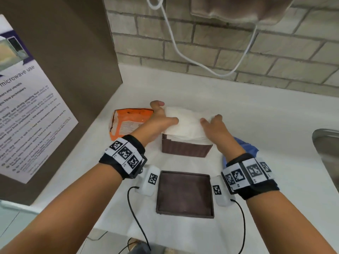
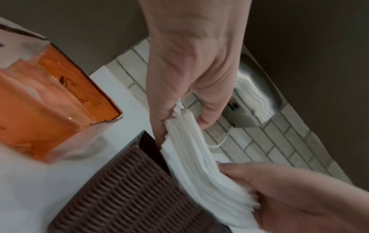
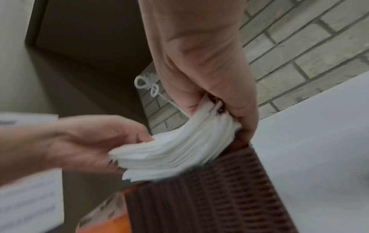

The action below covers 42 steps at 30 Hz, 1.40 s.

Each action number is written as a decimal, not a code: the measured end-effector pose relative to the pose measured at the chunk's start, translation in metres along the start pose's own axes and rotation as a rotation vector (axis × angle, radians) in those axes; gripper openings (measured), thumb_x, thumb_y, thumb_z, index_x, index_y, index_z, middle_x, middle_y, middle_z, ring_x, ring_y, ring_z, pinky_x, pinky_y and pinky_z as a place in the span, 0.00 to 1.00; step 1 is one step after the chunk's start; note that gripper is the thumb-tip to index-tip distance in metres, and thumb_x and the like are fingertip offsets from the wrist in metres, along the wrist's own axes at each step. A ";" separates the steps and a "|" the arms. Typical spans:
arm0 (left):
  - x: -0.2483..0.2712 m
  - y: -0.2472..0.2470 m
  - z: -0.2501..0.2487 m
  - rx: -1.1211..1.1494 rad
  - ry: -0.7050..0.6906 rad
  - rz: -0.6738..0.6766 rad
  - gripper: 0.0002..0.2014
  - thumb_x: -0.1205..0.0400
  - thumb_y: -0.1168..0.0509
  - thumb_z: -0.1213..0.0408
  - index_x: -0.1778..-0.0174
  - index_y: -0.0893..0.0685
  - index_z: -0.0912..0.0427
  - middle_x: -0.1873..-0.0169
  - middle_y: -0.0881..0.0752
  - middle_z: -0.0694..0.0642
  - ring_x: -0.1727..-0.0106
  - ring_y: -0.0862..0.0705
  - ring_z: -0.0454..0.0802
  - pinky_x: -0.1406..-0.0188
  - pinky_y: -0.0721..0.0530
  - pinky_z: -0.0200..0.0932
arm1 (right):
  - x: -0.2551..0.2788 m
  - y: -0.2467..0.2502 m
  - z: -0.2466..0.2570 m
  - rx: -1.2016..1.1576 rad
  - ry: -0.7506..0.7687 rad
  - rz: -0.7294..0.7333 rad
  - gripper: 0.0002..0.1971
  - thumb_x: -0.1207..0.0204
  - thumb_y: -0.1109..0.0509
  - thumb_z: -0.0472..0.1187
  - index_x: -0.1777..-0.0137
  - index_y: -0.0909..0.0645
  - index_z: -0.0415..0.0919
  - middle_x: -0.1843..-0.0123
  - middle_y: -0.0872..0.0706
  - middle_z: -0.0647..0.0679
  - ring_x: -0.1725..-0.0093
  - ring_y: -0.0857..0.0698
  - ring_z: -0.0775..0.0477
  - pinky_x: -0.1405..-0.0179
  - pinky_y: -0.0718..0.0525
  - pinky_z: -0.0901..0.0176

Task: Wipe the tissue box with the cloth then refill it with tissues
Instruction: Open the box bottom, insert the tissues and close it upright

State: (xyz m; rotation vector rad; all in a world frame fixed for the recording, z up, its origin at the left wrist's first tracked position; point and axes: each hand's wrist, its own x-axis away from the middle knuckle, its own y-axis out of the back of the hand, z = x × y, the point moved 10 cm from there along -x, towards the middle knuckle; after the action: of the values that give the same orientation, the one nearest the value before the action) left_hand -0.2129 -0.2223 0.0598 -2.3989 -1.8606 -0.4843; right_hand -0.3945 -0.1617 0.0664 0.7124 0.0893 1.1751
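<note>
A brown woven tissue box (image 1: 186, 148) stands open on the white counter. A thick stack of white tissues (image 1: 185, 125) sits in its top, bowed and sticking out above the rim. My left hand (image 1: 165, 114) pinches the stack's left end, and my right hand (image 1: 211, 120) pinches the right end. The left wrist view shows the left hand (image 2: 179, 116) clamping the tissues (image 2: 199, 157) at the box's (image 2: 129, 189) corner. In the right wrist view the right hand (image 3: 223, 113) grips the tissues (image 3: 179, 145) over the box's (image 3: 219, 189) edge. The blue cloth (image 1: 245, 145) lies behind my right wrist.
The box's brown lid (image 1: 185, 194) lies flat near the counter's front edge. An opened orange tissue wrapper (image 1: 128, 121) lies left of the box. A steel sink (image 1: 326, 149) is at the right. A brick wall and a hanging white cable (image 1: 183, 54) are behind.
</note>
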 end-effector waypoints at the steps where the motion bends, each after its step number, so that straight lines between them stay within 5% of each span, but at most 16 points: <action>1: 0.000 0.000 0.001 -0.099 -0.022 -0.021 0.28 0.20 0.33 0.74 0.34 0.43 0.53 0.52 0.27 0.52 0.50 0.20 0.50 0.64 0.19 0.38 | 0.000 -0.003 -0.001 0.066 0.015 -0.007 0.25 0.15 0.45 0.44 0.26 0.44 0.28 0.29 0.25 0.33 0.32 0.23 0.34 0.40 0.25 0.53; 4: 0.002 -0.007 0.000 -0.411 -0.098 -0.087 0.21 0.17 0.39 0.74 0.32 0.40 0.62 0.55 0.28 0.52 0.58 0.24 0.47 0.71 0.28 0.35 | -0.003 -0.012 0.006 0.331 0.108 -0.054 0.19 0.15 0.45 0.42 0.32 0.37 0.27 0.38 0.18 0.30 0.39 0.19 0.31 0.46 0.24 0.51; 7: 0.001 -0.019 0.003 -0.572 -0.117 -0.101 0.12 0.15 0.45 0.76 0.39 0.37 0.61 0.63 0.30 0.50 0.67 0.29 0.41 0.73 0.32 0.32 | -0.007 -0.020 0.014 0.715 0.192 -0.089 0.16 0.15 0.46 0.42 0.36 0.32 0.30 0.44 0.13 0.35 0.43 0.17 0.36 0.40 0.30 0.52; 11: -0.002 -0.038 0.008 -0.728 -0.150 -0.029 0.18 0.17 0.47 0.81 0.31 0.34 0.71 0.53 0.27 0.60 0.66 0.30 0.42 0.73 0.34 0.31 | -0.010 -0.031 0.016 0.987 0.284 -0.110 0.11 0.17 0.42 0.36 0.38 0.28 0.32 0.42 0.16 0.40 0.45 0.16 0.40 0.40 0.29 0.53; 15: 0.001 -0.043 0.007 -0.811 -0.148 0.044 0.23 0.16 0.46 0.79 0.24 0.35 0.68 0.40 0.24 0.66 0.46 0.19 0.59 0.67 0.27 0.35 | -0.011 -0.034 0.016 0.996 0.284 -0.150 0.13 0.19 0.38 0.37 0.38 0.28 0.31 0.39 0.19 0.38 0.41 0.19 0.40 0.43 0.25 0.55; 17: 0.006 -0.040 0.000 -0.951 -0.190 0.011 0.23 0.15 0.44 0.78 0.23 0.32 0.66 0.26 0.32 0.67 0.28 0.26 0.61 0.42 0.22 0.41 | -0.012 -0.027 0.013 0.916 0.232 -0.205 0.16 0.20 0.35 0.37 0.37 0.28 0.30 0.34 0.26 0.35 0.40 0.22 0.39 0.44 0.23 0.56; 18: 0.008 -0.038 -0.005 -1.027 -0.236 -0.030 0.22 0.15 0.43 0.77 0.23 0.29 0.65 0.21 0.38 0.67 0.21 0.33 0.61 0.30 0.27 0.44 | -0.011 -0.021 0.013 0.881 0.217 -0.252 0.17 0.21 0.33 0.37 0.37 0.28 0.30 0.33 0.28 0.34 0.40 0.23 0.38 0.45 0.22 0.56; 20: 0.011 -0.037 -0.011 -1.089 -0.357 -0.089 0.20 0.16 0.42 0.78 0.27 0.22 0.65 0.17 0.41 0.65 0.17 0.40 0.60 0.21 0.35 0.45 | -0.007 -0.010 0.019 0.861 0.274 -0.360 0.21 0.25 0.30 0.35 0.33 0.30 0.32 0.33 0.28 0.35 0.41 0.24 0.37 0.47 0.22 0.53; 22: 0.012 -0.041 -0.008 -1.079 -0.420 -0.058 0.21 0.16 0.43 0.79 0.28 0.20 0.65 0.19 0.35 0.63 0.20 0.35 0.59 0.23 0.33 0.45 | 0.000 -0.012 0.029 0.825 0.444 -0.364 0.31 0.30 0.28 0.29 0.27 0.32 0.35 0.32 0.28 0.35 0.41 0.24 0.35 0.48 0.22 0.51; 24: 0.007 -0.047 0.000 -1.046 -0.417 0.020 0.21 0.16 0.44 0.80 0.27 0.21 0.67 0.22 0.30 0.64 0.21 0.30 0.60 0.24 0.31 0.44 | 0.004 -0.022 0.029 0.793 0.559 -0.218 0.35 0.30 0.30 0.24 0.24 0.33 0.41 0.28 0.31 0.36 0.38 0.26 0.34 0.45 0.21 0.50; 29: -0.001 -0.069 0.016 -1.036 -0.401 0.228 0.24 0.18 0.46 0.82 0.25 0.25 0.71 0.27 0.27 0.69 0.23 0.31 0.65 0.21 0.32 0.58 | -0.005 -0.045 0.001 0.926 0.464 0.092 0.34 0.26 0.33 0.28 0.21 0.36 0.47 0.23 0.35 0.38 0.28 0.32 0.34 0.32 0.24 0.47; 32: -0.002 -0.071 0.019 -1.023 -0.350 0.301 0.26 0.17 0.47 0.81 0.20 0.31 0.69 0.23 0.30 0.69 0.20 0.33 0.65 0.19 0.36 0.54 | -0.006 -0.049 -0.003 0.962 0.460 0.128 0.36 0.26 0.32 0.29 0.20 0.39 0.49 0.22 0.35 0.39 0.27 0.30 0.35 0.31 0.24 0.46; 38: 0.001 -0.057 0.021 -1.018 -0.310 0.273 0.18 0.15 0.46 0.76 0.30 0.23 0.73 0.31 0.25 0.69 0.29 0.26 0.64 0.29 0.26 0.51 | -0.007 -0.040 0.008 0.989 0.513 0.051 0.27 0.32 0.32 0.23 0.32 0.27 0.36 0.32 0.27 0.37 0.37 0.23 0.36 0.45 0.19 0.49; 42: 0.011 -0.055 0.021 -1.123 -0.338 0.263 0.17 0.12 0.46 0.67 0.32 0.22 0.72 0.28 0.27 0.68 0.24 0.30 0.63 0.26 0.28 0.55 | 0.001 -0.039 0.010 1.044 0.579 0.004 0.23 0.33 0.35 0.20 0.37 0.26 0.33 0.36 0.25 0.37 0.38 0.25 0.37 0.48 0.21 0.50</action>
State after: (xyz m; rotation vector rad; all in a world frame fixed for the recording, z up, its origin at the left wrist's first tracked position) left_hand -0.2586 -0.1926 0.0353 -3.5158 -1.4991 -1.4845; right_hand -0.3583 -0.1728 0.0537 1.2377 1.2537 1.2756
